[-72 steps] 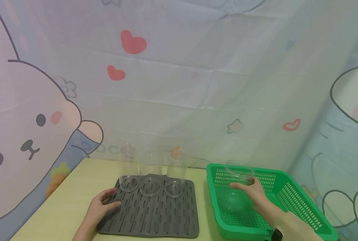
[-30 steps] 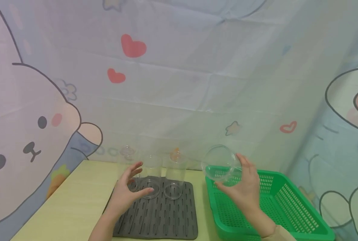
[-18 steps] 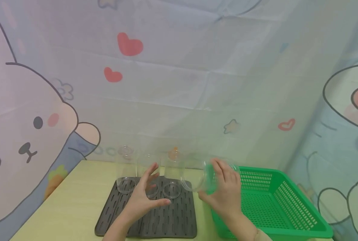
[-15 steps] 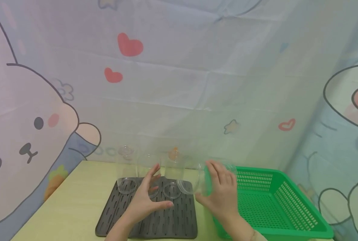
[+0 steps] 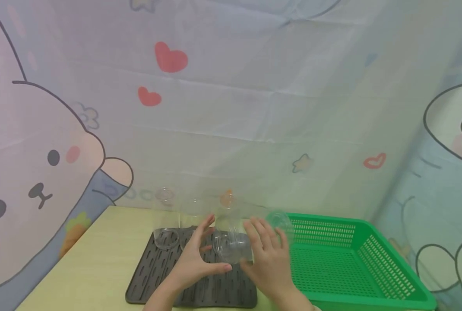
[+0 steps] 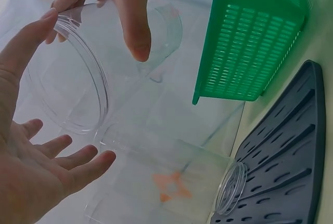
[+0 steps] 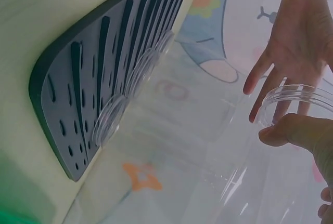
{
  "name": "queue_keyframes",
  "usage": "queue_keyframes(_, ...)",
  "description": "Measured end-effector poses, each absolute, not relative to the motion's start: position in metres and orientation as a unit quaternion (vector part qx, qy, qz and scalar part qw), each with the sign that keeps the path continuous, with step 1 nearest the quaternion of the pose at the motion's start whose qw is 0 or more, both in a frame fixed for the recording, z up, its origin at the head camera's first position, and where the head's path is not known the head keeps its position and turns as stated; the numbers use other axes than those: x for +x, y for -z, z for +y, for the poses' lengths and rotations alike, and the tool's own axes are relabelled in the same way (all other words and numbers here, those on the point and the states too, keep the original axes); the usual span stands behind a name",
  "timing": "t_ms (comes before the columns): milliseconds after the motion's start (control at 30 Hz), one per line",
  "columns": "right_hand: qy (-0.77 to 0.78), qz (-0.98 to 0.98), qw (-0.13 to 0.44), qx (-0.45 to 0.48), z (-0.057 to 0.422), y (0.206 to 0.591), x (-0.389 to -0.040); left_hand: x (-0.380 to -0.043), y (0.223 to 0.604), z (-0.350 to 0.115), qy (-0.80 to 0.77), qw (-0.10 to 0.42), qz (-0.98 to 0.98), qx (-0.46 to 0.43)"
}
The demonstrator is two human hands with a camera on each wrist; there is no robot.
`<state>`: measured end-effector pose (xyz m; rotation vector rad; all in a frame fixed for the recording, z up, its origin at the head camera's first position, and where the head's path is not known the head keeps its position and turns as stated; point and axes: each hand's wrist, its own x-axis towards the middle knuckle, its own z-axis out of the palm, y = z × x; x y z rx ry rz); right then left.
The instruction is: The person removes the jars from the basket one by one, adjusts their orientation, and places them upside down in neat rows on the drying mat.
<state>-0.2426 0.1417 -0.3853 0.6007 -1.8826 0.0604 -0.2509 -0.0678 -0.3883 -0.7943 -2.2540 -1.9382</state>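
My right hand [image 5: 267,261] holds a clear plastic jar [image 6: 96,37] around its side, thumb on one side and fingers on the other. The jar lies tilted on its side above the mat, its ridged rim turned toward my left hand [image 5: 194,259]. That left hand has its fingers spread; in the left wrist view its thumb reaches the rim's edge. Behind, a row of three clear jars stands on a dark grey ribbed drying mat [image 5: 235,291]: a left jar [image 5: 166,220], a middle jar [image 5: 194,211] partly behind the left hand, and a right jar [image 6: 156,172], ringed rim down.
A green slotted plastic basket [image 5: 365,299] stands on the right, beside the mat. Both rest on a pale yellow tabletop [image 5: 87,250]. A cloth backdrop [image 5: 231,129] with cartoon bears and hearts hangs close behind the table.
My right hand has lifted the jar out of the basket, turned it on its side and carried it left over the mat. The left hand has moved up and right toward the rim.
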Motion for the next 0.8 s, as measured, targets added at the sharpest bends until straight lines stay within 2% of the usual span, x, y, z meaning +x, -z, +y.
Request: queue_keyframes(800, -0.001, -0.804, 0.537, 0.255, 0.126, 0.402, -0.239, -0.255, 0.393, -0.069, 0.634, 0.004, -0.733, -0.248)
